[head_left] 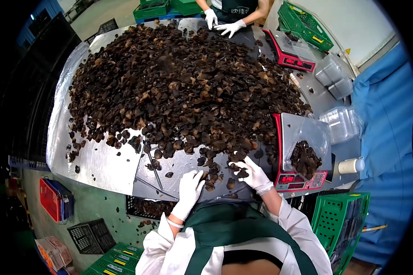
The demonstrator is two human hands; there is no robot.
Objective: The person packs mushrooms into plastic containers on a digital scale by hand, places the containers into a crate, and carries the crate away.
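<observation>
Dark brown wood-ear-like pieces [179, 87] form a wide heap on the metal table [110, 167]. My left hand [191, 188], in a white glove, rests at the near edge with its fingers curled beside a few loose pieces; whether it grips one is hidden. My right hand [251, 175], also gloved, has its fingers closed on dark pieces just left of the nearer scale. On that red scale [287, 179] a clear plastic container [316, 137] holds a clump of pieces [306, 160]. Two thin dark rods lie on the table left of my left hand.
Across the table are a co-worker's gloved hands [220, 25]. A second red scale [296, 62], clear containers [339, 123] and a white roll [351, 166] are at the right. Green crates [339, 220] stand below right; a black crate [92, 236] is on the floor.
</observation>
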